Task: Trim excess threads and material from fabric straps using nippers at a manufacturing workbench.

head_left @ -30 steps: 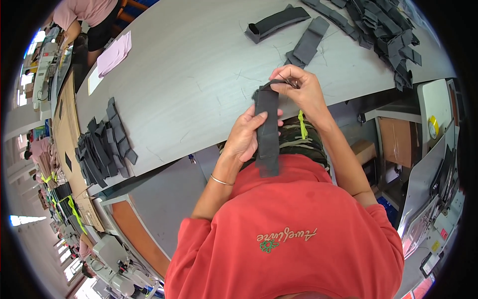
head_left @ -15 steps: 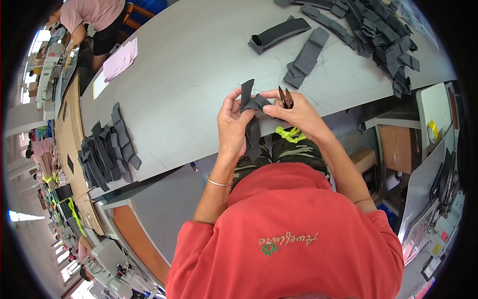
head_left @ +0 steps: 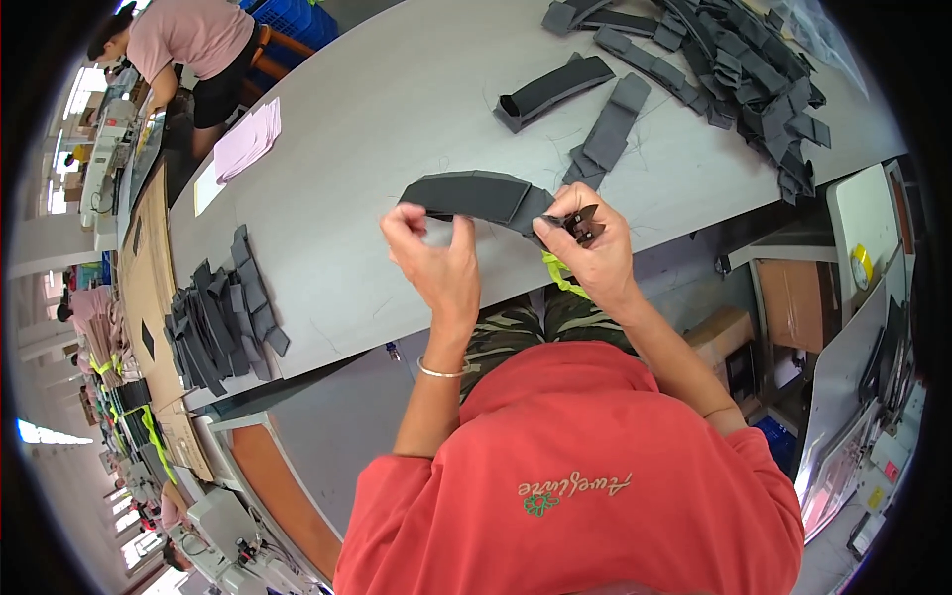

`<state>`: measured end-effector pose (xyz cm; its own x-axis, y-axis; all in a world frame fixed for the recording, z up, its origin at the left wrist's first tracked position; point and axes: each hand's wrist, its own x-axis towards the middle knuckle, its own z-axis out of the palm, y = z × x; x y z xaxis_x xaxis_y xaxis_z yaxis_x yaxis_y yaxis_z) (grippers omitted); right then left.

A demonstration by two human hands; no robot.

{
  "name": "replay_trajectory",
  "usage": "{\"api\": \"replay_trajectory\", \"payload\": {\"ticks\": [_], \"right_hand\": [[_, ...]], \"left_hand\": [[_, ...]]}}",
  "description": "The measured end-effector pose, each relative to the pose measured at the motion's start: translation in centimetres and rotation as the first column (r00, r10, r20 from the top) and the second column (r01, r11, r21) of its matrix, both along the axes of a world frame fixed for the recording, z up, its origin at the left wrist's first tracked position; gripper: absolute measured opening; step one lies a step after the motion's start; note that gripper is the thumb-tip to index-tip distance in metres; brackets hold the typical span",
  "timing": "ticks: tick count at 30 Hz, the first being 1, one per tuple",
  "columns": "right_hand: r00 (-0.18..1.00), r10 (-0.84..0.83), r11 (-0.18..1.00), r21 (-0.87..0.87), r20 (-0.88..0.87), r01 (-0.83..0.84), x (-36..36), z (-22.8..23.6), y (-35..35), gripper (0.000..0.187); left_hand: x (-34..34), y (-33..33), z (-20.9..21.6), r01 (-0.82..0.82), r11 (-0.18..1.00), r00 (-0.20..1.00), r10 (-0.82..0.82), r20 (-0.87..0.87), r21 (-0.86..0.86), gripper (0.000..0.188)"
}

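My right hand point(head_left: 600, 248) pinches the right end of a long dark grey fabric strip point(head_left: 466, 195). The same hand keeps a small pair of thread snips point(head_left: 587, 226) in its fingers, blades pointing up and right. Stretched out flat above the table, the strip runs leftward from that grip. Just below its left part is my left hand point(head_left: 441, 273), thumb and curled fingers apart and slightly blurred; whether they touch the strip's lower edge is unclear. A bright yellow-green band point(head_left: 563, 273) hangs under my right hand.
On the grey table point(head_left: 367, 129) lie two separate strips point(head_left: 555, 91) point(head_left: 612, 129), a large dark pile point(head_left: 759, 79) far right, and a smaller stack point(head_left: 223, 317) at left. Pink sheets point(head_left: 248, 139) lie far left, near another person point(head_left: 203, 40). Loose threads are scattered about.
The strip, earlier bunched between both hands, is now stretched out to the left. My left hand has let go and moved left and slightly down; my right hand still has the snips.
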<state>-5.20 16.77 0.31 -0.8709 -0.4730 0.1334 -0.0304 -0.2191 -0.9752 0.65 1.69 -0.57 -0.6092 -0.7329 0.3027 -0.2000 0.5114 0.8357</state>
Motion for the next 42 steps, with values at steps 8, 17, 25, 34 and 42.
{"api": "replay_trajectory", "payload": {"ticks": [8, 17, 25, 34, 42], "right_hand": [[1.0, 0.031, 0.999, -0.007, 0.0, -0.031, 0.8, -1.5, -1.1, 0.011], [0.898, 0.289, 0.957, 0.123, -0.331, -0.263, -0.7, -1.6, 0.9, 0.041], [0.827, 0.323, 0.883, 0.46, -0.46, -0.089, -2.3, 1.0, -1.3, 0.052], [0.98, 0.058, 0.978, 0.205, -0.189, -0.018, -3.1, 0.7, -1.4, 0.017], [0.895, 0.166, 0.98, -0.174, 0.414, -0.101, -4.4, 1.1, -1.2, 0.028]], "left_hand": [[1.5, 2.7, 2.0, 0.485, 0.202, 0.868, -0.226, -0.441, 0.851, 0.041], [0.8, 0.2, 0.4, 0.542, 0.293, 0.84, -0.223, -0.495, 0.788, 0.035], [1.5, 0.8, 0.3, 0.5, 0.396, 0.828, -0.48, -0.291, 0.77, 0.025], [2.2, -0.5, -0.2, 0.431, 0.561, 0.843, -0.529, -0.094, 0.707, 0.024], [2.4, -2.1, 2.1, 0.594, 0.804, 0.802, -0.589, -0.102, 0.033, 0.018]]}}
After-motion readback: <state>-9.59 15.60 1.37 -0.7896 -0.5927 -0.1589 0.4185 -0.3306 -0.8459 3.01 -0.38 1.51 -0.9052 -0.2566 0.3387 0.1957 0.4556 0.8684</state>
